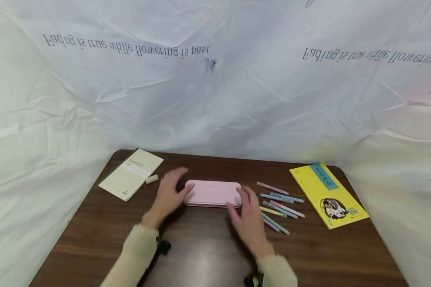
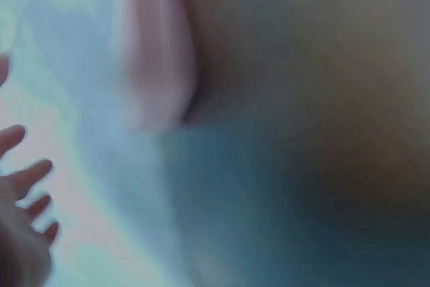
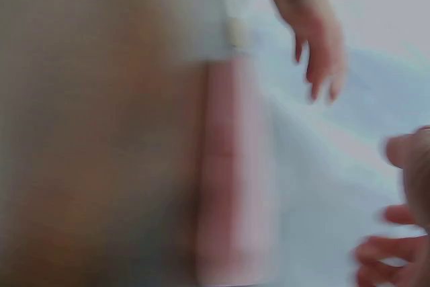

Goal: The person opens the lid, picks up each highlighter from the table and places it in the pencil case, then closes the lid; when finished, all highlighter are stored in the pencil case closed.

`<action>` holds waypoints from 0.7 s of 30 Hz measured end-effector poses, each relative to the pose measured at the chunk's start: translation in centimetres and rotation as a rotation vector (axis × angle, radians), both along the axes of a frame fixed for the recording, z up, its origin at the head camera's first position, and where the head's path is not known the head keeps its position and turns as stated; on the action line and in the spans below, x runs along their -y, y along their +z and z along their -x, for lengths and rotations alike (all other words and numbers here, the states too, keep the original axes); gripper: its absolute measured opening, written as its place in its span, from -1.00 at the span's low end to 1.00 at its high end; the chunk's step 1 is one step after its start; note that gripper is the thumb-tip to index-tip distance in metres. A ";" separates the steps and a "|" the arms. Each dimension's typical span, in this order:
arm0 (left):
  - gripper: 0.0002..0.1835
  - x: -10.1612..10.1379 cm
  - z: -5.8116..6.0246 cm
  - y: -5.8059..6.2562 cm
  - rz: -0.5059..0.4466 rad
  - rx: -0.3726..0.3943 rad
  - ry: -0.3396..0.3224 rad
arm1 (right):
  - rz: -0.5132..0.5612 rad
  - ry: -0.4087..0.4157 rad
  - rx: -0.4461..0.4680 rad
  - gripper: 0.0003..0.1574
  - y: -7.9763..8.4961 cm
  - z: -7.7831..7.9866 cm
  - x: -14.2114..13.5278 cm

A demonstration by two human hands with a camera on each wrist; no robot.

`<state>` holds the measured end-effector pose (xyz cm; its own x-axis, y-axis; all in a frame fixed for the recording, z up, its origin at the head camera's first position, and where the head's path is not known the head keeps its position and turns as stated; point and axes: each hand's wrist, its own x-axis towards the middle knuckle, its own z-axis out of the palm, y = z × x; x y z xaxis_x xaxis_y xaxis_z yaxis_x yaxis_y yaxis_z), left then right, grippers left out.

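Note:
A pink pencil case (image 1: pixel 212 193) with rounded corners lies lid up on the dark wooden table. My left hand (image 1: pixel 169 192) is at its left end, with the thumb over the corner in the head view and the other fingers spread beyond it. At the right end, my right hand (image 1: pixel 249 215) has its loosely bent fingers by the edge, the thumb near the front corner. Both wrist views are blurred; there the pink case (image 2: pixel 161 52) stands apart from the fingers, and nothing is gripped. Several pastel pens (image 1: pixel 283 208) lie to the right of my right hand.
A cream notebook (image 1: pixel 131 175) lies at the back left, with a small beige block (image 1: pixel 152 179) beside it. Near the right edge is a yellow book (image 1: pixel 317 191) with a blue label. White cloth (image 1: pixel 215 103) hangs behind and around the table (image 1: pixel 201 255).

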<state>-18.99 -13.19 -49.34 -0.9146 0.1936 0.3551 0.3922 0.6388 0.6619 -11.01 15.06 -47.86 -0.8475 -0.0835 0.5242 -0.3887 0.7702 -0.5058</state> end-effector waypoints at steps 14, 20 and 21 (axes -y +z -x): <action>-0.07 -1.4 4.8 4.1 0.479 0.104 -0.081 | -0.452 0.098 0.429 0.10 3.0 9.5 0.4; -0.07 -1.3 4.4 4.4 0.495 0.093 -0.063 | -0.460 0.090 0.402 0.13 3.1 9.6 0.5; -0.07 -1.3 4.4 4.5 0.497 0.093 -0.061 | -0.455 0.091 0.397 0.13 3.3 9.6 0.5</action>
